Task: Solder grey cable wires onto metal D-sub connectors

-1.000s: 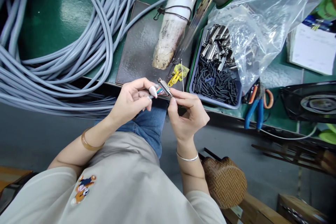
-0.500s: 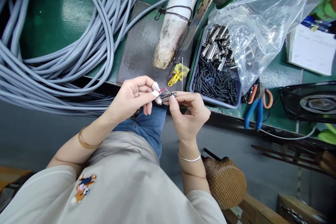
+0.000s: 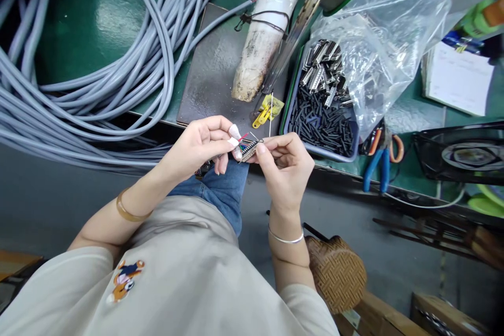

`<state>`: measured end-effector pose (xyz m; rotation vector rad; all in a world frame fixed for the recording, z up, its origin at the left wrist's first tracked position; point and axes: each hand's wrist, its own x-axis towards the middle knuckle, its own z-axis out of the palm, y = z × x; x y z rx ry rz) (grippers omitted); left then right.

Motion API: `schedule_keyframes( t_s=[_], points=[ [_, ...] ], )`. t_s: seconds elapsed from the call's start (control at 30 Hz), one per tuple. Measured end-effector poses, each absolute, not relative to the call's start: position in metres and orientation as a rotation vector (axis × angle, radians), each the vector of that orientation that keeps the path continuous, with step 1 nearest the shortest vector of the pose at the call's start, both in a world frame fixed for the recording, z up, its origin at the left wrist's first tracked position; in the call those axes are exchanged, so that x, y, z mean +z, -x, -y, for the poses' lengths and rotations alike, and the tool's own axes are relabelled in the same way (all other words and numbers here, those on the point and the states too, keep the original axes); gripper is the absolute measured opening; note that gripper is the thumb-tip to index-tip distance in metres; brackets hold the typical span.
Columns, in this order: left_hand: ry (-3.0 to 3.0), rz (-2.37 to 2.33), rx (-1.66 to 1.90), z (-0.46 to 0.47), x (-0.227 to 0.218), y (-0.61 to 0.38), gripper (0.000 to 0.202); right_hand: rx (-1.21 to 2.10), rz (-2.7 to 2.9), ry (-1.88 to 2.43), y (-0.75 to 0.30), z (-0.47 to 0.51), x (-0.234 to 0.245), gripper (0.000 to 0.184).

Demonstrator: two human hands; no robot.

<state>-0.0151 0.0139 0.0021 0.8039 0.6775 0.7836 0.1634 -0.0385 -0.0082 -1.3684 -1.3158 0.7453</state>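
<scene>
A small metal connector (image 3: pixel 252 148) with coloured wires at its back is held between both hands over my lap, just in front of the bench edge. My left hand (image 3: pixel 200 146) pinches the coloured wires (image 3: pixel 244 140) with thumb and forefinger. My right hand (image 3: pixel 286 167) is closed on the connector's right end. A thin wire (image 3: pixel 270 118) sticks up from my right fingers.
Grey cables (image 3: pixel 98 79) coil over the green bench at left. A dark metal plate (image 3: pixel 214 71), a wrapped white cylinder (image 3: pixel 262 44), a yellow clip (image 3: pixel 266 110), a blue tray (image 3: pixel 323 151) of black tubes and metal shells under a plastic bag (image 3: pixel 378 47), and blue pliers (image 3: pixel 376 165) lie behind.
The connector has been turned from slanting upward to lying more level between my fingers. My right hand has shifted slightly left and closer; a red wire now sticks out by my left fingertips.
</scene>
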Motion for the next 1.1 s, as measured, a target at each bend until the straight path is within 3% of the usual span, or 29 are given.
schedule_keyframes(
  t_s=[0.2, 0.43, 0.8, 1.1],
  points=[
    [-0.902, -0.646, 0.81, -0.01, -0.002, 0.015, 0.026, 0.42, 1.477, 1.283, -0.164, 0.043, -0.008, 0.009],
    [-1.12, -0.687, 0.976, -0.001, -0.005, 0.014, 0.018, 0.099, 1.628, 1.226, -0.168, 0.042, -0.005, 0.019],
    [-1.201, -0.766, 1.009, 0.002, -0.003, 0.01, 0.021, 0.171, 1.609, 1.197, -0.171, 0.041, -0.013, 0.018],
    [-0.916, -0.708, 0.747, -0.005, 0.002, 0.015, 0.027, 0.339, 1.584, 1.338, -0.168, 0.039, -0.011, 0.01]
  ],
)
